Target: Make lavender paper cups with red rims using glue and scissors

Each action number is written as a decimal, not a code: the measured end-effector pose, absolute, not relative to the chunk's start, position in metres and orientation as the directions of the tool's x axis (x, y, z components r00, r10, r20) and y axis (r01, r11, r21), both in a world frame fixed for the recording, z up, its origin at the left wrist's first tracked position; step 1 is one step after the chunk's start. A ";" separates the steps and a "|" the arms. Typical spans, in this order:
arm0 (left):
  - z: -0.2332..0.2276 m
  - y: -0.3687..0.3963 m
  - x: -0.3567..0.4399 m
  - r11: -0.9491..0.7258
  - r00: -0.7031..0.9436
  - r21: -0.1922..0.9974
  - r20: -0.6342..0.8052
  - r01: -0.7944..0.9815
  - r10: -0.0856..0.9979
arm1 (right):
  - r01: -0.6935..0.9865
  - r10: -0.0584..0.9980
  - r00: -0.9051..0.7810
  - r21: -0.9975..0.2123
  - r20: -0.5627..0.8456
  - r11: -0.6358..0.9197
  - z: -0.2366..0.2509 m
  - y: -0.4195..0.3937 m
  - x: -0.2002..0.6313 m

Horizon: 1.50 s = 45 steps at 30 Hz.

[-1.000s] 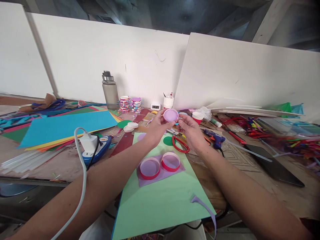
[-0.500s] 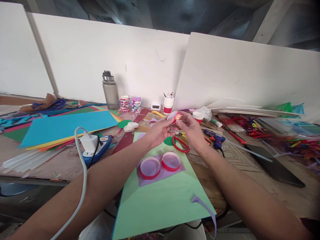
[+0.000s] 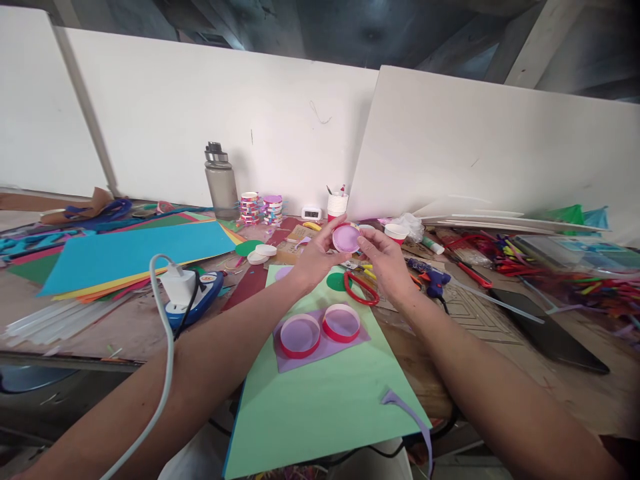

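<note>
1. the left hand (image 3: 315, 257) holds a small round lid with a lilac paper face (image 3: 346, 238) up above the far end of the light green sheet (image 3: 320, 393), its fingers closed on the lid's left rim.
2. the right hand (image 3: 385, 263) meets it from the right, fingertips pinched narrow on the right rim, so both hands carry the piece between them, clear of the bench (image 3: 500, 333).
3. the lilac face is turned toward the camera and a red edge shows at the rim; whether the paper is fully stuck down cannot be told.
4. to handle this well, i judge it best to keep the grip on the rim only, turn the lid slowly between the fingers and press the paper edge flat all round, without creasing the face.
5. two more red-rimmed rings (image 3: 321, 330) lie side by side on a lilac paper piece (image 3: 325, 350) on the green sheet, near the wrists.
6. red-handled scissors (image 3: 361, 288) and a blue glue gun (image 3: 430, 279) lie just right of the hands; keep the forearms lifted so they do not drag these or the rings.
</note>
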State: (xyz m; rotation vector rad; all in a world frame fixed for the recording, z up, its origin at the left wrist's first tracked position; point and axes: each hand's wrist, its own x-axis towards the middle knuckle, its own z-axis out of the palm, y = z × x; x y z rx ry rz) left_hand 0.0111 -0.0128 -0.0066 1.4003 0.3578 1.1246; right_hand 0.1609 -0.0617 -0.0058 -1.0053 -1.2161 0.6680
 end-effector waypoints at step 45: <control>-0.007 -0.005 0.013 0.306 0.650 0.831 0.084 -0.464 0.755 | 0.390 0.844 0.189 -0.827 0.502 0.405 -0.016 -0.056 0.162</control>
